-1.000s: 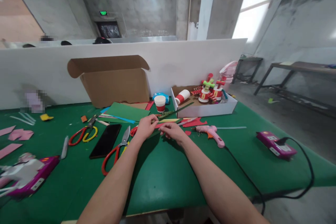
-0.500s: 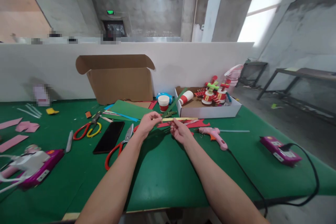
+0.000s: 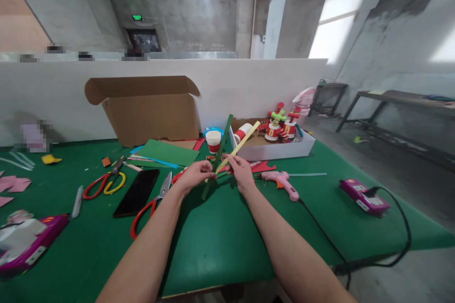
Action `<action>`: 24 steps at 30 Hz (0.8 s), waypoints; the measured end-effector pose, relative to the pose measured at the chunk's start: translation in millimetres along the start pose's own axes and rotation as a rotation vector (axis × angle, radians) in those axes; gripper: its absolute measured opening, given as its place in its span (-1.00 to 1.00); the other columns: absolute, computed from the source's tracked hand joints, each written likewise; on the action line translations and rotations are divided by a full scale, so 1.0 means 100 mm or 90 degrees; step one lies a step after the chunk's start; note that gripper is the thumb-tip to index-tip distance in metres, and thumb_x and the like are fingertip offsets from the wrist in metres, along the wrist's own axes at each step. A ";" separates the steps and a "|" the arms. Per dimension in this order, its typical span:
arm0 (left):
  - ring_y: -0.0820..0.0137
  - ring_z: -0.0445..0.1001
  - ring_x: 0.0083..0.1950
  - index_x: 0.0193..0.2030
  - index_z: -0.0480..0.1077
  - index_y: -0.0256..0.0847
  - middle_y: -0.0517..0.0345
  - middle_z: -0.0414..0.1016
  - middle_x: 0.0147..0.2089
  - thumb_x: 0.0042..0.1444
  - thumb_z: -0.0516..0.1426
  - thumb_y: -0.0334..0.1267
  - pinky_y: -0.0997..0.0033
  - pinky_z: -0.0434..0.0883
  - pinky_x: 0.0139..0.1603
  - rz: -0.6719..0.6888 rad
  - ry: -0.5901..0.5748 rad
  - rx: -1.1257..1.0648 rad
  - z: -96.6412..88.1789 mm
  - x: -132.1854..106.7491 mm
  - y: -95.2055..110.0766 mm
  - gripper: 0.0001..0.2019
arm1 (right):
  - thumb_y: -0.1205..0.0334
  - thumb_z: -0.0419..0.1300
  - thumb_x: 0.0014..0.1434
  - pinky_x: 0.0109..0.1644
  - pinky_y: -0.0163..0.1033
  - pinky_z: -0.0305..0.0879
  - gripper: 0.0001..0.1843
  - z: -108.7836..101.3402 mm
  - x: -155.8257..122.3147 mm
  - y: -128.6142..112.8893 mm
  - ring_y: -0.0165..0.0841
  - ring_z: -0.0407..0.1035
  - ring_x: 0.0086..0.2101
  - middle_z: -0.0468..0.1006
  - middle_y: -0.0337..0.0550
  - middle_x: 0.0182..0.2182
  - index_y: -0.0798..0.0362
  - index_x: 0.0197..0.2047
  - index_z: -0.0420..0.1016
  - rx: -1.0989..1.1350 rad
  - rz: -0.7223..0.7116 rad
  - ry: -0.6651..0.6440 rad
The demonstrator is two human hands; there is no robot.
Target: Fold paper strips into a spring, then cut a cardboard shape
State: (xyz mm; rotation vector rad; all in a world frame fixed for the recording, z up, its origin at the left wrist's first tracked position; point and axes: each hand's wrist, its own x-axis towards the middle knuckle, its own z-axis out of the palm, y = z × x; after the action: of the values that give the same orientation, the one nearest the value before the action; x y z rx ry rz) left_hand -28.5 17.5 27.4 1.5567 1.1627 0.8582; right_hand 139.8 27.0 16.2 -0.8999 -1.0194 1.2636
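Both pinching: my left hand [image 3: 198, 173] should steady a flat green paper strip [image 3: 226, 131], one o'clock; right hand [image 3: 241, 173], yellow paper strip [image 3: 246, 137], two.

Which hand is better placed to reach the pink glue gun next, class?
Probably the right hand: the pink glue gun lies close by on its outer side, though it holds the yellow strip. The left hand is farther off and would have to reach past the right.

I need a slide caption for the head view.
The left hand and right hand hold a green strip and a yellow strip over a green table.
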 end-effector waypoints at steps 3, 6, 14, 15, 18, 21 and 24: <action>0.39 0.49 -0.41 -0.44 0.23 -0.19 0.22 0.46 -0.54 -0.18 0.28 -0.12 0.53 0.21 -0.47 -0.015 -0.035 -0.069 0.02 -0.02 0.01 -0.69 | -0.12 0.23 -0.01 -0.57 -0.39 0.12 -0.57 -0.01 0.01 -0.03 -0.51 0.23 -0.61 0.59 -0.17 -0.46 0.09 -0.28 0.62 -0.046 -0.023 -0.030; 0.43 0.47 -0.48 -0.44 0.23 -0.20 0.22 0.46 -0.56 -0.16 0.28 -0.12 0.54 0.22 -0.51 -0.030 -0.046 -0.086 0.05 -0.04 0.02 -0.69 | -0.10 0.21 0.01 -0.59 -0.39 0.12 -0.58 -0.02 0.01 -0.07 -0.52 0.23 -0.60 0.62 -0.12 -0.36 0.08 -0.27 0.62 -0.093 -0.030 -0.053; 0.51 0.34 -0.58 -0.51 0.23 -0.22 0.28 0.37 -0.63 -0.13 0.29 -0.13 0.49 0.29 -0.50 -0.011 -0.073 -0.039 0.09 -0.03 0.09 -0.68 | -0.07 0.18 0.04 -0.60 -0.38 0.05 -0.61 -0.07 0.00 -0.09 -0.51 0.17 -0.64 0.53 -0.20 -0.55 0.09 -0.32 0.62 -0.208 -0.021 -0.070; 0.51 0.34 -0.57 -0.48 0.25 -0.23 0.28 0.37 -0.61 -0.12 0.29 -0.12 0.48 0.30 -0.48 -0.006 -0.069 -0.045 0.09 -0.03 0.10 -0.70 | -0.06 0.18 0.04 -0.61 -0.38 0.04 -0.62 -0.08 0.01 -0.08 -0.51 0.17 -0.64 0.51 -0.22 -0.57 0.09 -0.33 0.61 -0.216 -0.025 -0.054; 0.51 0.34 -0.54 -0.41 0.31 -0.25 0.29 0.36 -0.58 -0.08 0.26 -0.11 0.48 0.31 -0.46 -0.002 -0.102 -0.054 0.09 -0.05 0.13 -0.73 | -0.03 0.20 0.02 -0.61 -0.38 0.03 -0.65 -0.11 0.02 -0.08 -0.52 0.15 -0.65 0.49 -0.23 -0.57 0.10 -0.35 0.59 -0.191 0.013 -0.060; 0.51 0.34 -0.54 -0.41 0.33 -0.25 0.31 0.31 -0.58 -0.04 0.23 -0.08 0.49 0.29 -0.48 -0.024 -0.177 -0.037 0.09 -0.08 0.15 -0.72 | -0.02 0.26 -0.03 -0.64 -0.40 -0.01 -0.69 -0.12 0.02 -0.07 -0.55 0.12 -0.67 0.44 -0.28 -0.62 0.09 -0.41 0.53 -0.145 0.087 -0.133; 0.52 0.32 -0.55 -0.35 0.38 -0.25 0.31 0.30 -0.56 -0.01 0.21 -0.04 0.50 0.28 -0.50 -0.039 -0.219 -0.030 0.08 -0.09 0.14 -0.72 | -0.10 0.25 -0.02 -0.65 -0.40 -0.07 -0.62 -0.10 0.00 -0.07 -0.55 0.06 -0.69 0.28 -0.36 -0.72 0.09 -0.49 0.47 -0.118 0.113 -0.181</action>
State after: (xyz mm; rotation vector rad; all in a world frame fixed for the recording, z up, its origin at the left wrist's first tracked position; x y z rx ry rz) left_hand -20.1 5.4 39.1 1.5486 0.9290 0.5453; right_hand 151.6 25.9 19.4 -0.9866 -1.3201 1.4941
